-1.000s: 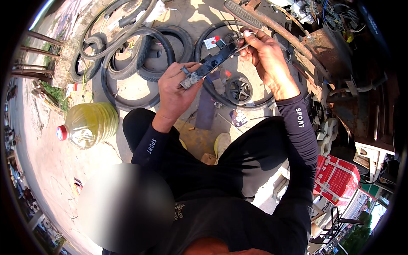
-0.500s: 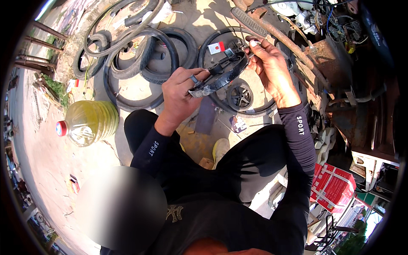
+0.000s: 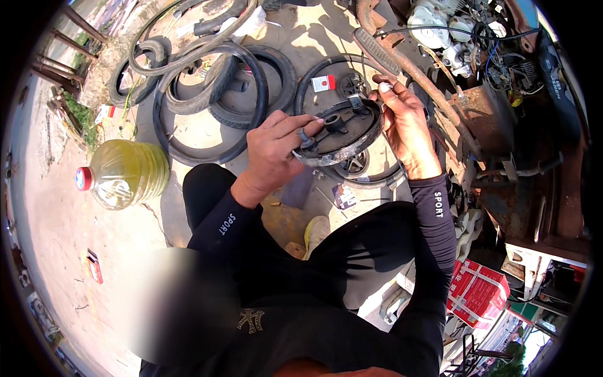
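Note:
A round, dark drum brake plate point(image 3: 345, 135) is held up in front of me, tilted so its face shows a raised central boss and a worn grey rim. My left hand point(image 3: 271, 151) grips its left edge, fingers beside a bolt-like stub. At the far right edge is my right hand point(image 3: 405, 119), its fingers closed against the rim; the contact is partly hidden. A small metal block point(image 3: 357, 102) stands out from the plate near the right fingers. Below and behind the plate, a spoked black wheel hub point(image 3: 355, 164) lies inside a tyre point(image 3: 379, 183) on the ground.
Several black tyres and tubes point(image 3: 262, 94) lie ahead on the left. A large jug of yellow liquid point(image 3: 129, 176) stands left. Rusty metal bars point(image 3: 449, 94) and engine parts point(image 3: 455, 38) crowd the right, with a red strapped box point(image 3: 478, 292) lower right.
The brake plate has turned from nearly edge-on to show its face, and sits slightly lower. My right hand has shifted down a little along with it, still at its right side.

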A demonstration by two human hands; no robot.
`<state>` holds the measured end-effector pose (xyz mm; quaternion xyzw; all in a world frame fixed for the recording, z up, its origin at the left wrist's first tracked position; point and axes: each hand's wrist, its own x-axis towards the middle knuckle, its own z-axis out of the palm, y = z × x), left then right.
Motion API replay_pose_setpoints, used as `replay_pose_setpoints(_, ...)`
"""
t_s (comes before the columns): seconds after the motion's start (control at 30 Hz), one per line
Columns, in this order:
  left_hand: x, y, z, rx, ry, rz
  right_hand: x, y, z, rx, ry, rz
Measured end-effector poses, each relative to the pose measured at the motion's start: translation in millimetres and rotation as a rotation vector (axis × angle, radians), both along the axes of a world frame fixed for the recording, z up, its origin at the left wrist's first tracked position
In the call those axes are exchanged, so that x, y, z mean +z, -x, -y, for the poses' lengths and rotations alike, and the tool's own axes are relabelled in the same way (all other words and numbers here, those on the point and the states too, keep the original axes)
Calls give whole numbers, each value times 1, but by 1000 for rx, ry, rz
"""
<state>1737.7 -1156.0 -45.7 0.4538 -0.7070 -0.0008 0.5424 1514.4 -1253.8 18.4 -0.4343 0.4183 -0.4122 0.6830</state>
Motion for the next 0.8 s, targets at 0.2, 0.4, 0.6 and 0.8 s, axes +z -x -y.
replay_pose_setpoints(0.2,-1,-2,-1,5,11,-17,-2,-6,-2,-40,-14,23)
replay_pose_setpoints(0.4,-2,-4,-1,-13,-12,-4,6,-4,-2,-19,7,-70)
replay_pose_setpoints(0.6,-1,-3,0,1,-4,-9,4,-7,-6,-50,-9,-23)
replay_pose_setpoints(0.8,-2,-4,2,-23,4,7,2,5,0,37,10,-5)
